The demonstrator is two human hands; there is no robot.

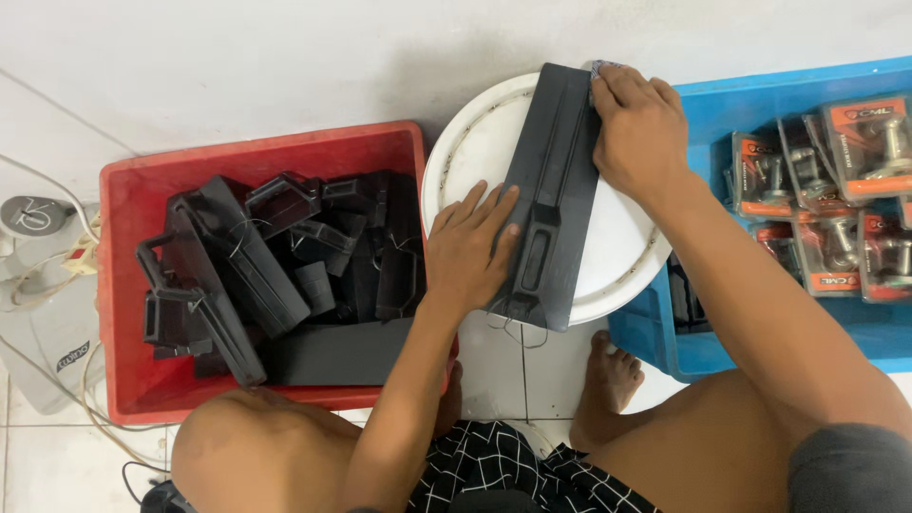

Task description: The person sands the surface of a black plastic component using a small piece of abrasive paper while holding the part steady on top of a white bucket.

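A long black plastic panel (549, 180) with a recessed handle lies across a round white lid (475, 142). My left hand (472, 249) lies flat with fingers spread, pressing on the panel's near left edge. My right hand (638, 128) rests on the panel's far right edge, fingers curled over a small patterned cloth (598, 68) that peeks out beneath them. Thin wires hang from the panel's near end.
A red crate (128, 285) at the left holds several black plastic parts (275, 266). A blue crate (760, 104) at the right holds several packaged metal knobs (836, 199). A white power strip and cables (38, 247) lie at the far left. My bare knees and foot (608, 380) are below.
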